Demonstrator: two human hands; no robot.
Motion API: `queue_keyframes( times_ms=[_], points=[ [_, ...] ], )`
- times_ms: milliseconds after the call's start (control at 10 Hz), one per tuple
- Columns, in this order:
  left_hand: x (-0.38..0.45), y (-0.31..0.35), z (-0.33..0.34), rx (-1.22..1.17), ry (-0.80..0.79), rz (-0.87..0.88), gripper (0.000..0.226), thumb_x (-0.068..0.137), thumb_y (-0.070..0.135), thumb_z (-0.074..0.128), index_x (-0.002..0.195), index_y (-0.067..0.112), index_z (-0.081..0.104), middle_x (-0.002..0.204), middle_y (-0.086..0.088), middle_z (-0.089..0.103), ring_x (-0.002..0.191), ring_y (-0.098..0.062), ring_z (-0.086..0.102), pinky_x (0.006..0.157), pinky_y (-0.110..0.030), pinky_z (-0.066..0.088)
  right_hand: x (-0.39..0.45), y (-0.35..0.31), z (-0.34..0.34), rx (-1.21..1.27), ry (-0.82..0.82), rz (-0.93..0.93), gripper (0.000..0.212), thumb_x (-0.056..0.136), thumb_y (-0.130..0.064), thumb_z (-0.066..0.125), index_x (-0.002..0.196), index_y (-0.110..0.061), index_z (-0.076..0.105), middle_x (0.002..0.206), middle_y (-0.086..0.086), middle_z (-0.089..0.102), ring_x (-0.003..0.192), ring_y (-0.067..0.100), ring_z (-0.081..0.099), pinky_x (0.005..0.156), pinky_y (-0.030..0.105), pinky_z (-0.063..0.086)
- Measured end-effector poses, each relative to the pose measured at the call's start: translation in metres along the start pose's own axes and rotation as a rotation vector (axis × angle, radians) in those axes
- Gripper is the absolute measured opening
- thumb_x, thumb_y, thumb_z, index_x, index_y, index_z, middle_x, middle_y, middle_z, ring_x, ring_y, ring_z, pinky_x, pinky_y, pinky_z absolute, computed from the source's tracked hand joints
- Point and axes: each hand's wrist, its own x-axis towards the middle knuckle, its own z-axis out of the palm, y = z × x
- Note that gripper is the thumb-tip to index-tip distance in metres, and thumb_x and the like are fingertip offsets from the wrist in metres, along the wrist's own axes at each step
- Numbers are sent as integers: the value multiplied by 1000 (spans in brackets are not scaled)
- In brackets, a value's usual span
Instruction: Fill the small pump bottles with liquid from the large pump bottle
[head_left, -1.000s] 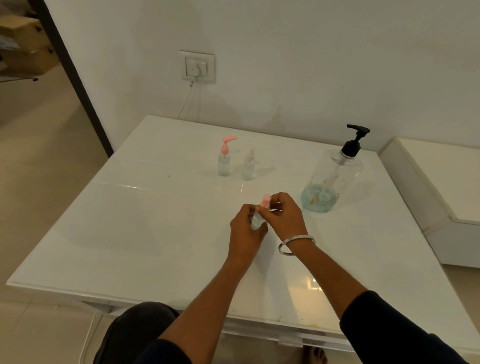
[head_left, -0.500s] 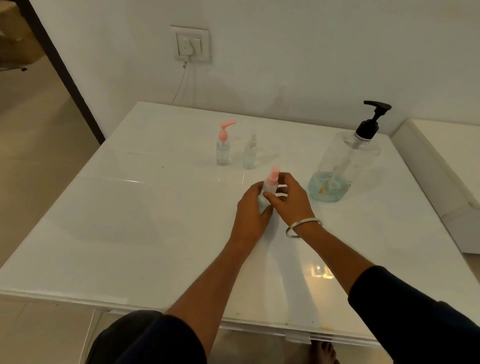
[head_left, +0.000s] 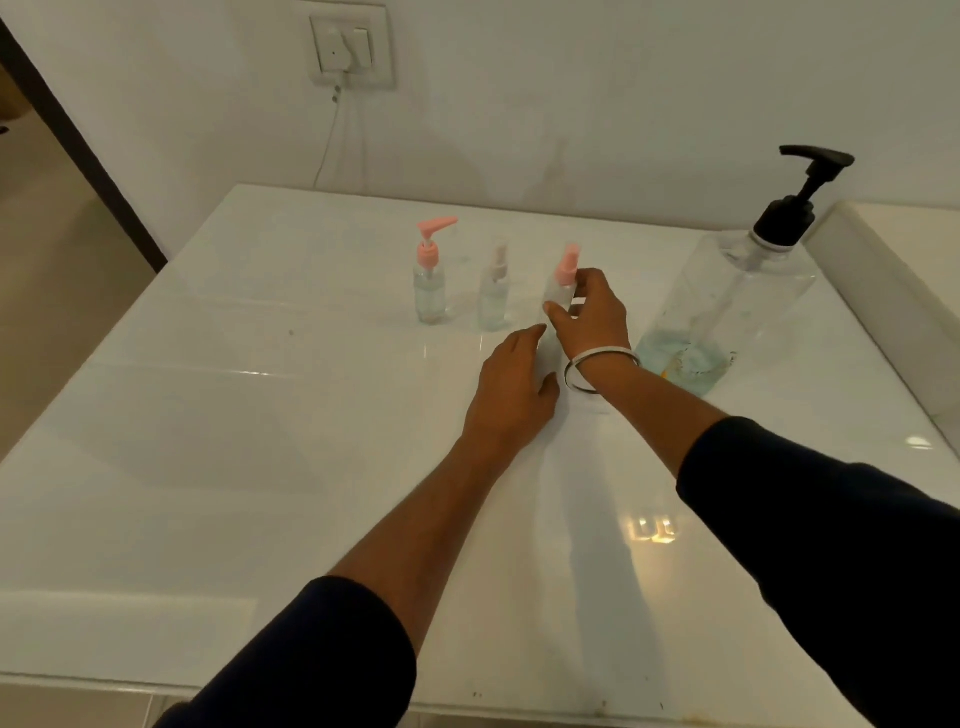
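Right hand (head_left: 589, 317) has carried the pink-capped bottle (head_left: 562, 283) forward beside the other two, fingers pinching it; left hand (head_left: 511, 392) has let go (relaxed, flat); this one looks filled.

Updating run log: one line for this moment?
right hand grips pink-capped small bottle | left hand open | large pump bottle untouched

My tabletop (head_left: 260, 441) is glossy white, smooth enough to mirror the light. The large pump bottle (head_left: 737, 306) near its right edge is clear plastic with a matt black pump. The small bottle (head_left: 560, 291) I pinch is clear plastic, pink-capped. My bangle (head_left: 597, 364) looks like shiny metal.
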Motion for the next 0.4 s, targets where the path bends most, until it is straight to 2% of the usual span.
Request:
queue_keyframes(
  times_ms=[300,400],
  points=[
    [6,-6,4,-4,4,29,53,92,25,56,140,12,37,143,-5,44,130,-20,42,108,-28,30,11,3,3,17,2,36,37,85,-20,63,118,-13,47,116,4,58,103,20,57,87,22,42],
    [6,-3,0,-16,3,19,53,92,24,56,140,11,36,143,-6,43,130,-20,41,109,-28,30,6,4,3,20,-24,90,50,84,-21,65,127,-12,42,123,7,55,109,22,57,92,27,44]
  ],
)
